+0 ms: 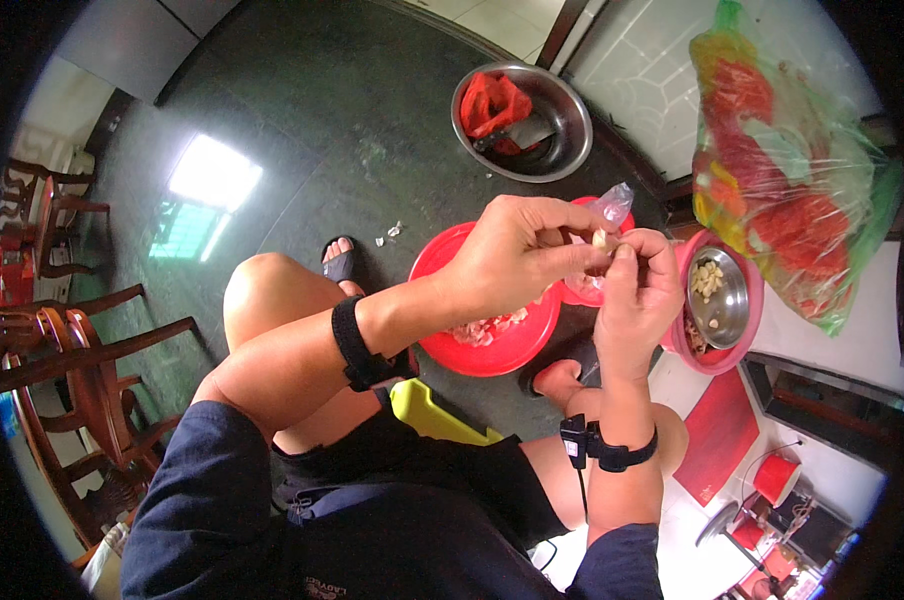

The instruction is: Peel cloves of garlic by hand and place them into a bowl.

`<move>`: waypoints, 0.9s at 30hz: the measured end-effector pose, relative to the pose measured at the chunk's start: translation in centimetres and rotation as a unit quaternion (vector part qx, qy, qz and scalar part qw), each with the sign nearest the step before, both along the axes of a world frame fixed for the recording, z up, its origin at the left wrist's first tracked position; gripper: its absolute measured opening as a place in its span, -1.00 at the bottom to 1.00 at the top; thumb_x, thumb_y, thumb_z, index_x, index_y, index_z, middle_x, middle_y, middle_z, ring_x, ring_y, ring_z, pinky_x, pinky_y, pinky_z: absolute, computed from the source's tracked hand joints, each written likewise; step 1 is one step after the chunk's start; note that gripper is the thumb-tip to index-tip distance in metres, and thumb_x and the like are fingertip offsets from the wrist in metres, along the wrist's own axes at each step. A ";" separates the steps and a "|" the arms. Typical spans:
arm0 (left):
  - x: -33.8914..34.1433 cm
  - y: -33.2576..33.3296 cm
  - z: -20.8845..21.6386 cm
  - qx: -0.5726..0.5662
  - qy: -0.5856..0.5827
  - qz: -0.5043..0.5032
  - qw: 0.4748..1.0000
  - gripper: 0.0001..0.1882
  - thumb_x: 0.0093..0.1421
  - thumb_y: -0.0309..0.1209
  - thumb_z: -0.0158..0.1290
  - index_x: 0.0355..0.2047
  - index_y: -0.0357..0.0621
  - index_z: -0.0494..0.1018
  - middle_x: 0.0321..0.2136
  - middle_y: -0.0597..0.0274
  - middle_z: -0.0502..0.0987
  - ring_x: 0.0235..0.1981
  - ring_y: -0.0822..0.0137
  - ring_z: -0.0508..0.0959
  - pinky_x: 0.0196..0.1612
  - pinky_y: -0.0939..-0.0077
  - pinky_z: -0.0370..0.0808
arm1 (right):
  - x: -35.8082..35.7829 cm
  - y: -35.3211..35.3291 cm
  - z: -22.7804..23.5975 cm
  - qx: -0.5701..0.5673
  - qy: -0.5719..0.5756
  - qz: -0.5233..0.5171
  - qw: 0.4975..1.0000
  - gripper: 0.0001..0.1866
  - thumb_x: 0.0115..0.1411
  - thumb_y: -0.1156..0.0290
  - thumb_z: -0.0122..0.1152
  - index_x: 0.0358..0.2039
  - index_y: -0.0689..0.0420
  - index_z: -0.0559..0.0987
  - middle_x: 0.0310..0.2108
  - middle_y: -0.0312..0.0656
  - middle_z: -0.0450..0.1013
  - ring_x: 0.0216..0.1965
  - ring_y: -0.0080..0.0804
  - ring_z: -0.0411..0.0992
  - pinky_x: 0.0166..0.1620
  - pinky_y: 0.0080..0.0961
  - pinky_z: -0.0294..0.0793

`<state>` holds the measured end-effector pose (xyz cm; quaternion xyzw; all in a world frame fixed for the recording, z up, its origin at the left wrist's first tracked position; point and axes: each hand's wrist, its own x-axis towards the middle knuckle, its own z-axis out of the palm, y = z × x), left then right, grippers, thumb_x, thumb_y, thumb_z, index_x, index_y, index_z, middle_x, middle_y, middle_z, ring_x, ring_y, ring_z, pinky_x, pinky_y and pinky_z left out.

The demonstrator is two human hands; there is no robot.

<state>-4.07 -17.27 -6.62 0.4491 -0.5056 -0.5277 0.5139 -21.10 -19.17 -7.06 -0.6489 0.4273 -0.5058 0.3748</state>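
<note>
In front of me, over the basins, a pale garlic clove is pinched between the fingertips of my left hand. The thumb and forefinger of my right hand close on the clove's near end. Below my hands, a wide red basin holds papery garlic skins. Partly hidden behind my fingers is a smaller red container, with a clear plastic bag at its far side. To the right, peeled cloves lie in a steel bowl, which rests in a pink basin.
A large steel basin with a red plastic bag and a cleaver stands on the floor ahead. A green-tinted clear bag with red contents is at the upper right. Wooden chairs stand left; something yellow is below me.
</note>
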 end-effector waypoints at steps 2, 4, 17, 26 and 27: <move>0.3 -0.5 -0.2 0.049 0.111 -0.040 0.992 -0.79 0.36 -0.49 0.18 -0.03 -0.26 0.63 -0.32 0.44 0.63 -0.39 0.76 0.47 -0.41 0.77 0.41 | -0.3 0.0 0.0 0.096 -0.114 0.040 0.988 -0.94 0.41 0.57 0.04 -0.18 0.19 0.48 -0.31 -0.28 0.51 -0.34 -0.61 0.45 -0.18 -0.57 0.54; 0.3 -0.7 -0.1 0.051 0.143 -0.044 0.987 -0.77 0.37 -0.49 0.16 0.00 -0.26 0.62 -0.30 0.44 0.63 -0.39 0.76 0.47 -0.41 0.77 0.41 | -0.2 -0.1 0.0 0.118 -0.153 0.048 0.980 -0.92 0.41 0.56 0.01 -0.17 0.21 0.50 -0.30 -0.29 0.50 -0.34 -0.62 0.45 -0.19 -0.60 0.52; -0.3 -1.0 -2.2 -0.160 -0.047 0.034 0.985 -0.70 0.24 -0.62 0.24 -0.01 -0.22 0.63 -0.29 0.24 0.66 -0.24 0.47 0.66 -0.21 0.56 0.60 | -0.4 0.0 0.7 -0.121 0.095 -0.017 0.988 -0.90 0.21 0.65 0.32 -0.24 0.31 0.64 -0.30 -0.17 0.57 -0.37 -0.51 0.50 -0.28 -0.59 0.48; -0.4 -1.1 -2.5 -0.267 -0.220 0.106 0.932 -0.66 0.10 -0.64 0.27 -0.07 -0.19 0.66 -0.33 0.07 0.65 -0.29 0.18 0.70 -0.25 0.37 0.63 | -0.2 0.3 -0.2 -0.039 0.103 -0.047 0.993 -0.92 0.19 0.68 0.32 -0.29 0.29 0.63 -0.36 -0.20 0.56 -0.42 -0.57 0.48 -0.35 -0.61 0.47; -0.4 -1.1 -2.6 -0.266 -0.220 0.106 0.933 -0.66 0.10 -0.64 0.27 -0.07 -0.19 0.66 -0.33 0.07 0.65 -0.29 0.18 0.70 -0.25 0.37 0.63 | -0.2 0.3 -0.3 -0.038 0.102 -0.047 0.993 -0.92 0.19 0.68 0.32 -0.29 0.29 0.63 -0.36 -0.20 0.56 -0.42 -0.57 0.48 -0.35 -0.61 0.47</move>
